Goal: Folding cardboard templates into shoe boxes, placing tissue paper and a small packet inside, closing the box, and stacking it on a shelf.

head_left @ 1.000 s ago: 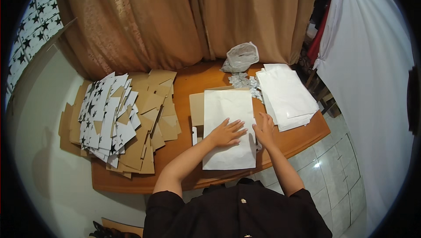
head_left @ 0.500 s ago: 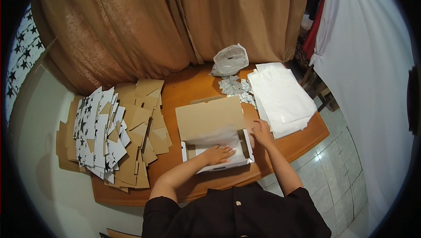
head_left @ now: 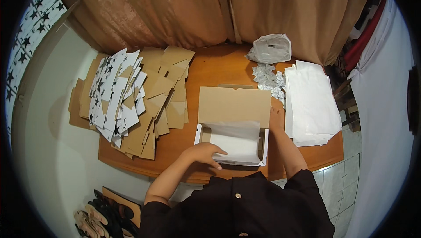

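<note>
Brown curtains (head_left: 175, 10) behind wooden table (head_left: 219, 67)

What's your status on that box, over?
Left hand pressing white tissue sheet into open cardboard box. Right hand steadying the box's right side by the lid. Nothing obstructing.

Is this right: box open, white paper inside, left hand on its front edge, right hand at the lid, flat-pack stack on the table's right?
Not quite. The head view shows the flat-pack stack on the table's left; white sheets lie on the right. The rest holds: box open, white paper inside, left hand on its front edge, right hand at the lid.
</note>
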`<state>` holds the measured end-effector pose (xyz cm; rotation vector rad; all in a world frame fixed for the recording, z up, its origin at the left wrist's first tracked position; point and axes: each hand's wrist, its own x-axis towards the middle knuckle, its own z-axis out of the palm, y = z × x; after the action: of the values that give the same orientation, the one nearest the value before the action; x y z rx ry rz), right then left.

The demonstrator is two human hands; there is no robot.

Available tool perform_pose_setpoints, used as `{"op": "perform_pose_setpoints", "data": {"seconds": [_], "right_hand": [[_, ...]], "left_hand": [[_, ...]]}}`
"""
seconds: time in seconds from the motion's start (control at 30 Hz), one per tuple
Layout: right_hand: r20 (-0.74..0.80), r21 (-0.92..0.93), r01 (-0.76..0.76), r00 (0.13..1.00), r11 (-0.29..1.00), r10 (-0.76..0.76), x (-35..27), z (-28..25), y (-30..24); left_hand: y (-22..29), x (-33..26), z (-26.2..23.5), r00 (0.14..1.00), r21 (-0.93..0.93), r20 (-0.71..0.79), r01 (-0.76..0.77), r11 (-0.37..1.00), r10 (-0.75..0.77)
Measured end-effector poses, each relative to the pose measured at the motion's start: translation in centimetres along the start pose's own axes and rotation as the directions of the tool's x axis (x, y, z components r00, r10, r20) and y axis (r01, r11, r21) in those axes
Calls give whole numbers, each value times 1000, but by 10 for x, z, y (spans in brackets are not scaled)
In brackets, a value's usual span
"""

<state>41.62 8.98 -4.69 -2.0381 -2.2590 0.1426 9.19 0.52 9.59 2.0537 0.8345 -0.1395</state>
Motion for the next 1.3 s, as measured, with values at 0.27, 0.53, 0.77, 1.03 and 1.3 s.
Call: {"op": "perform_pose_setpoints", "data": {"seconds": [0.27,0.53,0.77,1.03,1.3], "right_hand": [[-178,299,24,984,954,31,-52,-2,-4],[-263,313,-74,951,947,161,-117,8,-11],[-314,344,-7,942,939,122,-151,6,-25],[-530,362,-139,783,922,326,-147,17,-31],[-342,815,79,865,574,367,-108,-107,-83]], "left_hand": [[-21,-10,5,955,24,-294,50,998,-41],[-30,10,0,947,74,-321,49,996,-23],[-49,33,2,906,476,-378,12,879,193],[-42,58,8,608,559,-715,200,805,345],[-46,53,-1,553,409,-790,155,899,264]]}}
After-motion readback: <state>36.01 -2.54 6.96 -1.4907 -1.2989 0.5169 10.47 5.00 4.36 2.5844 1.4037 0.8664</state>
